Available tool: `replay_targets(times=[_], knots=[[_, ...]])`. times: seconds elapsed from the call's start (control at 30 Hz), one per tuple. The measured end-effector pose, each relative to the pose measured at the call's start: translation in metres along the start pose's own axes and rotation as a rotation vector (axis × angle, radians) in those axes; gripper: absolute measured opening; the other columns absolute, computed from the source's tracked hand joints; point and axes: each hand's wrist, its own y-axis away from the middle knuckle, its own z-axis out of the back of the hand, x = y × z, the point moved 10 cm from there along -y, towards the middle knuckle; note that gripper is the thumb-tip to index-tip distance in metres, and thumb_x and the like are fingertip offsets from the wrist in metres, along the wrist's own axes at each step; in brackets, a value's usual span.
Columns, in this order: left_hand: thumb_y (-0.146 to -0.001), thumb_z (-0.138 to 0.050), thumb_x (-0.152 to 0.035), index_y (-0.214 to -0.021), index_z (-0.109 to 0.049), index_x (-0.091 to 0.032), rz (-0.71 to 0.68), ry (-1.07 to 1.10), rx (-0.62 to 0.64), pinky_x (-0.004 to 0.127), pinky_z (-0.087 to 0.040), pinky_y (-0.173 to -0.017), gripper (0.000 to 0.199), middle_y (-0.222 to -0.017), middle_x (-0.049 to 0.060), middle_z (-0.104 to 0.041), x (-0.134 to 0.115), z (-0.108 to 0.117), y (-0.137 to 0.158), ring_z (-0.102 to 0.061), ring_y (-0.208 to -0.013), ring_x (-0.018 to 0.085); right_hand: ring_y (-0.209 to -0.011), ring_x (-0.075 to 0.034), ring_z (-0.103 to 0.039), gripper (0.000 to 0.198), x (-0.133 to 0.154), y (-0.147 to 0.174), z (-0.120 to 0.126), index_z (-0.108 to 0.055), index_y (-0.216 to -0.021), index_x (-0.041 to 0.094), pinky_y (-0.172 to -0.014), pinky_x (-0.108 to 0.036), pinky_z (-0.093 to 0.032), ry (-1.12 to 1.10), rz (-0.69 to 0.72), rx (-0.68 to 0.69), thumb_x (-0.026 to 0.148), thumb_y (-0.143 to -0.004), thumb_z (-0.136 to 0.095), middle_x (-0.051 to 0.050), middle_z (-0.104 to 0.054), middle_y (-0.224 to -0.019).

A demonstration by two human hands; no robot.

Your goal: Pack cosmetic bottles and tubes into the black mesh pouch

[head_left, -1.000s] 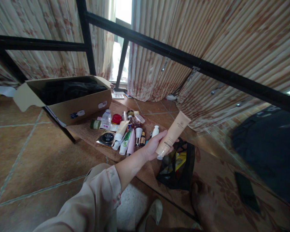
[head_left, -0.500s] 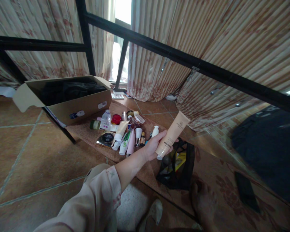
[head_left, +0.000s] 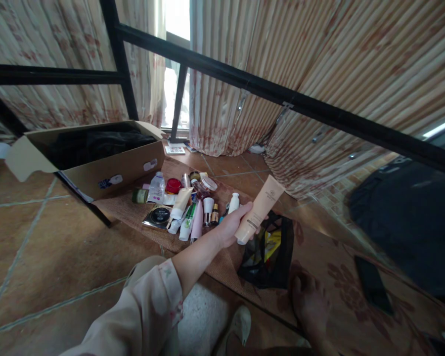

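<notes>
My left hand (head_left: 233, 228) is closed around a beige squeeze tube (head_left: 260, 208), its white cap end pointing down towards me. The tube hangs over a black mesh bag (head_left: 285, 252) with yellow things inside. Just behind my wrist stands a white bottle (head_left: 234, 202). Several cosmetics lie left of my hand, among them a pink tube (head_left: 197, 221), a green and white tube (head_left: 187, 223), a cream tube (head_left: 181, 203), a red jar (head_left: 173, 186), a clear bottle (head_left: 156, 189) and a black round compact (head_left: 159, 214). My right hand is out of view.
A cardboard box (head_left: 114, 170) holding dark cloth stands at the left end of the brown mat (head_left: 222, 269). A bare foot (head_left: 310, 301) and a phone (head_left: 373, 284) rest on the right part. A black metal rail (head_left: 241, 76) crosses before curtains (head_left: 226, 118).
The whole view has shifted slightly, so most things appear a little further left. My left hand still holds the tube over the bag at nearly the same tilt.
</notes>
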Motion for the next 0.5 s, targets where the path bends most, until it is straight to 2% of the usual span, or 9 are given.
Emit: replay_targets(times=[0.17, 0.33, 0.5], knots=[[-0.092, -0.042, -0.044, -0.099, -0.063, -0.006, 0.056, -0.164, -0.036, 0.019, -0.044, -0.041, 0.044, -0.058, 0.005, -0.061, 0.008, 0.003, 0.001, -0.057, -0.048, 0.013, -0.108, -0.033, -0.051, 0.042, 0.003, 0.0, 0.003, -0.057, -0.116, 0.02, -0.086, -0.045, -0.038, 0.011, 0.015, -0.021, 0.042, -0.092, -0.031, -0.014, -0.057, -0.117], [-0.087, -0.05, -0.038, -0.099, -0.061, -0.007, 0.079, -0.3, 0.045, 0.02, -0.045, -0.043, 0.035, -0.063, 0.007, -0.065, 0.007, -0.003, 0.004, -0.059, -0.049, 0.014, -0.107, -0.031, -0.051, 0.04, 0.007, 0.001, 0.006, -0.057, -0.116, 0.019, -0.085, -0.044, -0.037, 0.032, 0.021, -0.055, 0.039, -0.092, -0.032, -0.014, -0.058, -0.112], [-0.083, -0.055, -0.038, -0.109, -0.059, -0.007, 0.095, -0.383, 0.093, 0.021, -0.048, -0.048, 0.041, -0.073, 0.012, -0.069, 0.002, -0.006, 0.008, -0.064, -0.061, 0.017, -0.103, -0.029, -0.052, 0.035, 0.013, 0.002, 0.015, -0.057, -0.112, 0.019, -0.084, -0.041, -0.036, 0.026, 0.017, -0.078, 0.037, -0.093, -0.034, -0.012, -0.058, -0.113]])
